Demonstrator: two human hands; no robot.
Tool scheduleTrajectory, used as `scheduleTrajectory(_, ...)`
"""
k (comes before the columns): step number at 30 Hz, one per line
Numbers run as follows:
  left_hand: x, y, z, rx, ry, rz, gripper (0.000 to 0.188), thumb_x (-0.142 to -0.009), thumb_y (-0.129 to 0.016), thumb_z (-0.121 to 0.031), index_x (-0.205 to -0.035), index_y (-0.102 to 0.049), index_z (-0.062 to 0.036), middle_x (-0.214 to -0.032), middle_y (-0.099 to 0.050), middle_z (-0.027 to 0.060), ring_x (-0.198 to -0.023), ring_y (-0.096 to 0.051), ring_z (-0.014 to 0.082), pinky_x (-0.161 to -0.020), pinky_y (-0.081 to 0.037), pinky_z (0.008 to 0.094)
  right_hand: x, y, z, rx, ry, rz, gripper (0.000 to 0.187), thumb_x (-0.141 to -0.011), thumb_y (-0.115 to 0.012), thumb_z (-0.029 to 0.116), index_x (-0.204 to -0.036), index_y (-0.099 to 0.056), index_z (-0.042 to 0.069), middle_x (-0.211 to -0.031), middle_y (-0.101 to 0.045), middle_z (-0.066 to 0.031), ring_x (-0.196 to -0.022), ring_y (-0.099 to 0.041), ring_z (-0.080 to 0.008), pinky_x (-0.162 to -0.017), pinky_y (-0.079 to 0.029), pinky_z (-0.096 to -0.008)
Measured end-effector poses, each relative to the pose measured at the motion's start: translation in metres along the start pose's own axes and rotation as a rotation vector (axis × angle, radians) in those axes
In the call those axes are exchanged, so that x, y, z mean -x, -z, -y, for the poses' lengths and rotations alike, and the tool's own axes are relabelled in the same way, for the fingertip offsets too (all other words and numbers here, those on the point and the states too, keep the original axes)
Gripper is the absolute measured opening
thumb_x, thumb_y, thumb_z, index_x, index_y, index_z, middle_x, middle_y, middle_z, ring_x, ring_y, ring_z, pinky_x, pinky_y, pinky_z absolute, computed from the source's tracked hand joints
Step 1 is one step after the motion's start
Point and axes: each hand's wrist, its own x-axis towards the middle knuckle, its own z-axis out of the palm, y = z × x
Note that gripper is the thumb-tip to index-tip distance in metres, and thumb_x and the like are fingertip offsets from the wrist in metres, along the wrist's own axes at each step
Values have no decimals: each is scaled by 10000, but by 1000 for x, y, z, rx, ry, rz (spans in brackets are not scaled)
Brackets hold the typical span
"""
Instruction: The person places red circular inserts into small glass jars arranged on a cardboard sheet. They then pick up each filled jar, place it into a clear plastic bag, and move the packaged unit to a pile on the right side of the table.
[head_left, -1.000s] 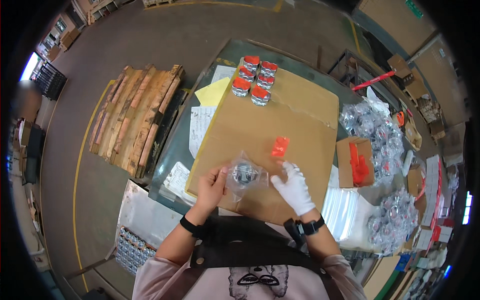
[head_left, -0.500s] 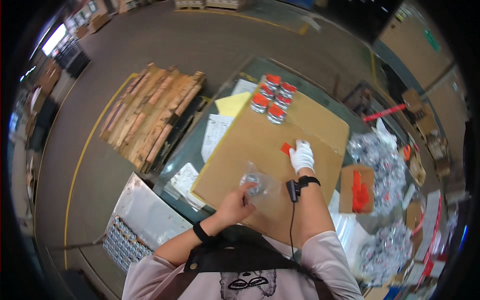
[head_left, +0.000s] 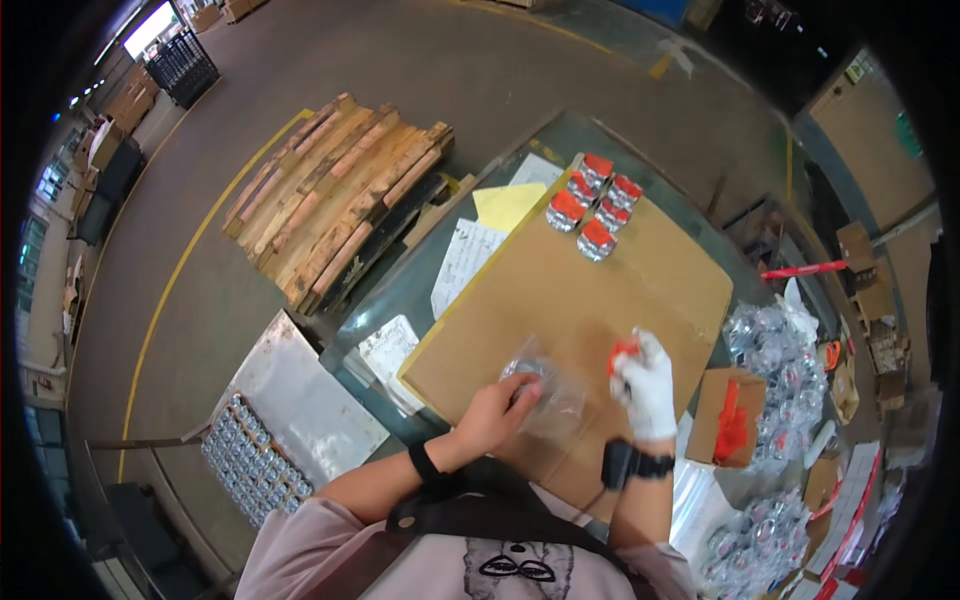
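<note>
Clear bag [head_left: 545,400] pinned on cardboard sheet [head_left: 580,300] by left hand [head_left: 495,412] | red cap [head_left: 622,352] clamped in gloved right hand [head_left: 645,385] | four capped pieces [head_left: 592,205] finished at sheet's far edge | bagged stock [head_left: 775,345] beside sheet remains

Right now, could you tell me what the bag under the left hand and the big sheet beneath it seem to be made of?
Bag: probably thin clear plastic film, glossy, crinkled, see-through. Sheet: apparently cardboard, matte brown and flat.

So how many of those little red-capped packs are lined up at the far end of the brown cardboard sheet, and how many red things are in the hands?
Red-capped shiny packs at the cardboard sheet's far end: 4
Small red piece in the white-gloved right hand: 1
Clear plastic bag under the bare left hand: 1
Total: 6
</note>
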Motion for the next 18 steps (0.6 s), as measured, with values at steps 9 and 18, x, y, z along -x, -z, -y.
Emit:
scheduleTrajectory(9,-5,-11,-13,-96,-283,-89,295,-964,-549,-208,-1142,-631,13,-649,-567,223,-528,-584,309,-547,-464,389,-4,-57,-93,1153,113,138,200,-844,-557,235,-906,-645,67,-844,-672,-187,-824,-660,-383,-700,-533,-454)
scheduleTrajectory(18,-7,-6,5,98,-208,-40,373,-1002,-512,-228,-1297,-545,-2,-732,-576,69,-627,-501,111,-587,-451,281,-2,-75,-62,1315,-13,351,251,-854,-553,240,-1007,-663,74,-960,-686,-184,-881,-666,-358,-743,-537,-437)
